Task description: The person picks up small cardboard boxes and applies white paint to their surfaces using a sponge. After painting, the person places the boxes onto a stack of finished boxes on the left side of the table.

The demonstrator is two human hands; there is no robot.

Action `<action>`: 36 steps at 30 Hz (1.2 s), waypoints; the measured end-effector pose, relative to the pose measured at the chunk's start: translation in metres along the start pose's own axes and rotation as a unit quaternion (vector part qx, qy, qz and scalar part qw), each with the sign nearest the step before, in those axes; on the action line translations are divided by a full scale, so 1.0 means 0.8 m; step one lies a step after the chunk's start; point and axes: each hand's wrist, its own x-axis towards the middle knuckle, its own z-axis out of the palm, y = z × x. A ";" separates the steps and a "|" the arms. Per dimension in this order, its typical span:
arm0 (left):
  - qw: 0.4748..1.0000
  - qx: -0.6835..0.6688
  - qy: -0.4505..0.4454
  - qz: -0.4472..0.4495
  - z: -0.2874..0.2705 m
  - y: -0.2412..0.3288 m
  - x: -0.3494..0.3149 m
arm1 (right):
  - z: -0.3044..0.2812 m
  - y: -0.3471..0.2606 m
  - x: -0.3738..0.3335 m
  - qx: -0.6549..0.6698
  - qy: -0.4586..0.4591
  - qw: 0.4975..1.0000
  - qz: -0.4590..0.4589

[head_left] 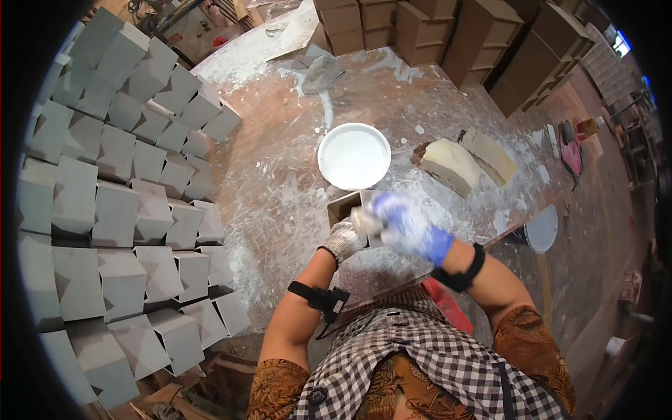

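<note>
On the worktable in front of me stands a small open box (343,208), brown inside. My left hand (346,240), in a whitish knit glove, grips its near wall with closed fingers. My right hand (411,225), in a blue glove smeared with white, is at the box's right side. Motion blurs it; its fingers look curled round a pale lump whose kind I cannot make out. Just beyond the box sits a round white tub (354,155) filled with white liquid.
Pale-coated boxes (115,213) are stacked high on the left. Brown boxes (483,38) stand along the back right. Two cream sponge-like blocks (451,166) lie right of the tub. A lidded bucket (541,228) is beyond the table's right edge. White smears cover the tabletop (273,154).
</note>
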 end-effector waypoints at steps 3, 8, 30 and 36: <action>0.997 -0.013 0.054 0.056 0.005 -0.011 -0.011 | 0.002 0.008 -0.065 0.276 0.042 0.956 0.094; 0.993 -0.065 0.078 0.055 0.023 -0.028 -0.012 | -0.049 0.022 -0.017 -0.188 0.114 0.974 0.060; 0.989 -0.125 0.079 0.025 0.009 -0.024 -0.026 | -0.029 0.101 -0.015 0.090 0.141 0.968 -0.186; 0.981 -0.180 0.071 0.007 0.010 -0.022 -0.025 | 0.010 0.040 -0.124 0.018 0.129 0.983 0.128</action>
